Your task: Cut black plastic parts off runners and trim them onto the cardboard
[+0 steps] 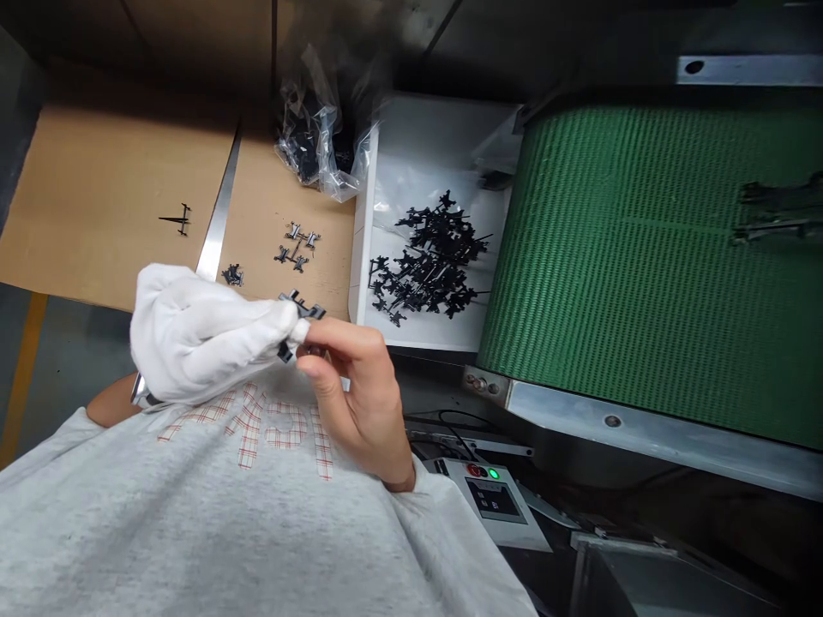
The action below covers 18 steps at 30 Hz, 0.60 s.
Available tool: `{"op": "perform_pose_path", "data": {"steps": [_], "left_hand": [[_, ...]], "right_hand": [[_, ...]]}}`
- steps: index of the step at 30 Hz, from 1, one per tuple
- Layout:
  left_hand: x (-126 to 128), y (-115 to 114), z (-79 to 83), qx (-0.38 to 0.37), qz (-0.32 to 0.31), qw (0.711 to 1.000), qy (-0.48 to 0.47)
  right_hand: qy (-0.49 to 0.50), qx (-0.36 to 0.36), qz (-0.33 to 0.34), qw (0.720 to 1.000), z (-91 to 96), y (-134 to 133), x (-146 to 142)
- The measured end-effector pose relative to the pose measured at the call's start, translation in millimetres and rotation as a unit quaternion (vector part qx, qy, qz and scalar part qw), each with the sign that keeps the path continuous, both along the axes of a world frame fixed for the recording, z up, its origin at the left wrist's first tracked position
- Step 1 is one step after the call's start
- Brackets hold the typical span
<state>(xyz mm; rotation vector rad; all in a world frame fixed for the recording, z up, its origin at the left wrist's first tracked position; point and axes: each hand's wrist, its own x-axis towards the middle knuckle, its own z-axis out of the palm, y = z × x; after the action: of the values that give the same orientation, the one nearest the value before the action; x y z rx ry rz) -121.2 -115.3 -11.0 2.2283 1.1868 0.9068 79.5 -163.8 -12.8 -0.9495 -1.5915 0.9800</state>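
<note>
My left hand (206,338), in a white glove, pinches a small black plastic part (302,307) at its fingertips. Bare, my right hand (360,386) has thumb and index finger closed on the same part from the right. The fingers hide much of it. Just beyond the hands, on cardboard (257,206), lie a black frame of small moulded parts (297,247) and a little cluster of black pieces (232,274). A thin black sprue (184,219) rests farther left.
A white tray (362,248) holds a heap of black moulded parts (441,257). Behind it sits a clear plastic bag (327,146). On the right is a green conveyor belt (610,257) carrying dark parts (777,210). A control panel (495,506) stands below; a metal strip (222,206) divides the cardboard.
</note>
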Motion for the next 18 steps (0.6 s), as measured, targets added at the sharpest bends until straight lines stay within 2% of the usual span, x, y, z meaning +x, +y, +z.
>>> {"op": "perform_pose_path", "data": {"steps": [2,3,4,7,9,11,13,15,18], "left_hand": [[0,4,-5.1,0.138,-0.015,0.990,0.020],[0,8,-11.0,0.173,-0.010,0.984,0.049],[-1,13,-20.0,0.175,0.003,0.981,0.088],[-9,34,-65.7,0.088,0.057,0.971,0.215],[-18,48,-107.2,0.016,0.082,0.958,0.275],[-30,56,-148.6,-0.041,0.094,0.943,0.316],[-42,58,-182.1,-0.092,0.096,0.928,0.348],[-51,55,-203.7,-0.135,0.099,0.913,0.372],[-59,46,-215.2,-0.179,0.092,0.894,0.400]], "right_hand": [[0.009,-0.045,-0.004,0.999,0.8,-2,1],[0.018,-0.074,-0.003,0.997,-1.0,-2,2],[0.030,-0.104,-0.001,0.994,-5.3,0,4],[0.037,-0.208,-0.021,0.977,-39.7,20,10],[-0.044,-0.306,-0.095,0.946,-79.0,41,12],[-0.093,-0.333,-0.149,0.926,-122.8,64,13],[-0.141,-0.349,-0.180,0.909,-161.7,82,11],[-0.184,-0.357,-0.195,0.895,-189.9,93,6],[-0.234,-0.357,-0.191,0.884,-212.9,102,-2]]}}
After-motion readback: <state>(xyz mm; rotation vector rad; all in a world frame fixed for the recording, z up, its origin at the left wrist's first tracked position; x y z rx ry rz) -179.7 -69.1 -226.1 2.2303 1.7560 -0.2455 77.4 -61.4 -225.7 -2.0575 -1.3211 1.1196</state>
